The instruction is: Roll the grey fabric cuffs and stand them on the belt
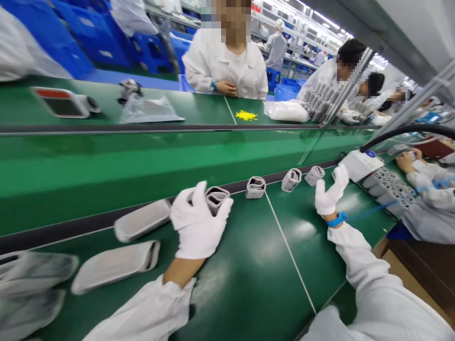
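Observation:
My left hand, in a white glove, is closed around a rolled grey cuff at the table's far edge, thumb on its right side. The glove hides part of that cuff. Two flat, elongated grey cuffs, a farther cuff and a nearer cuff, lie to its left. My right hand, also gloved, is raised with thumb and fingers apart and holds nothing. It is nearest to a rolled cuff. Two more rolled cuffs, a middle cuff and a left cuff, stand between my hands.
Plastic-wrapped pieces lie at the near left. A green conveyor belt runs beyond the table. Across it are yellow bits and a clear bag. At right are a white box, grouped grey parts and a co-worker's hands.

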Motion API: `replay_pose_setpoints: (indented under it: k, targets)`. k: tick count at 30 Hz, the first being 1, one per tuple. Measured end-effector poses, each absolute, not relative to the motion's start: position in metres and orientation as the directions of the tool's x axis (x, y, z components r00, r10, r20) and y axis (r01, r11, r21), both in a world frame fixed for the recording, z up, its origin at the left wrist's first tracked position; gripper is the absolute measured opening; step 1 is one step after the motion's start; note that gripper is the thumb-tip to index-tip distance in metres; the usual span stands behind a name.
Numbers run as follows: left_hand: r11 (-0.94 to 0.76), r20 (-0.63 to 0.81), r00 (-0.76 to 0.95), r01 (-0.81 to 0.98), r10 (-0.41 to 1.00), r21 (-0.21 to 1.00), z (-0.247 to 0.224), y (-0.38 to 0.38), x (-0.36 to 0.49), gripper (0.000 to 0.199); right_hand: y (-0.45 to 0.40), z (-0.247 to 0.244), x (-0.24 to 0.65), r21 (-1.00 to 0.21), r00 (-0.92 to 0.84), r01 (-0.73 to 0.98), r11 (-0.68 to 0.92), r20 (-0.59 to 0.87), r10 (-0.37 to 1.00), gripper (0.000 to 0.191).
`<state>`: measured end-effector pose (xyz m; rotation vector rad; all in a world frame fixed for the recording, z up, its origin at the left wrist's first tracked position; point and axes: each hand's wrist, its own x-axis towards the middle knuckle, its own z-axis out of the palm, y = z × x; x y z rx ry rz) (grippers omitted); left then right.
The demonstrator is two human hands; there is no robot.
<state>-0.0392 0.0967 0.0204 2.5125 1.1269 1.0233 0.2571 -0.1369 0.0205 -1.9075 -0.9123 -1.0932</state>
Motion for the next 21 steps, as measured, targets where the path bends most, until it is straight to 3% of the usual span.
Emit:
replay_pose_setpoints:
  k: [2,5,9,13,16,21]
  targets:
    - [-0.720,0.536,0.486,0.534,0.690,0.443,0.020,0.094,-0.042,0.074,-0.161,0.023,0.307,-0.487,0.677,0.536,-0.689,0.736,0.006,0.070]
    - [-0.766,0.603,0.480,0.479,0.637,0.429,0.023,0.086,-0.045,0.075,-0.190,0.019,0.365,-0.572,0.804,0.317,-0.757,0.585,-0.106,0.075]
    - [-0.822,0.664,0.493,0.417,0.562,0.387,0.023,0.078,-0.049,0.072,-0.208,0.004,0.401,-0.627,0.880,0.209,-0.750,0.455,-0.135,0.076]
    - [-0.886,0.778,0.435,0.310,0.454,0.344,0.011,0.084,-0.049,0.068,-0.211,-0.004,0.406,-0.621,0.870,0.260,-0.740,0.483,-0.100,0.093]
    - [-0.930,0.864,0.355,0.221,0.357,0.294,0.002,0.092,-0.049,0.066,-0.208,0.000,0.400,-0.548,0.816,0.388,-0.741,0.579,-0.001,0.099]
    - [-0.951,0.887,0.359,0.213,0.291,0.226,0.001,0.095,-0.058,0.069,-0.202,0.013,0.379,-0.357,0.685,0.630,-0.690,0.675,0.276,0.074]
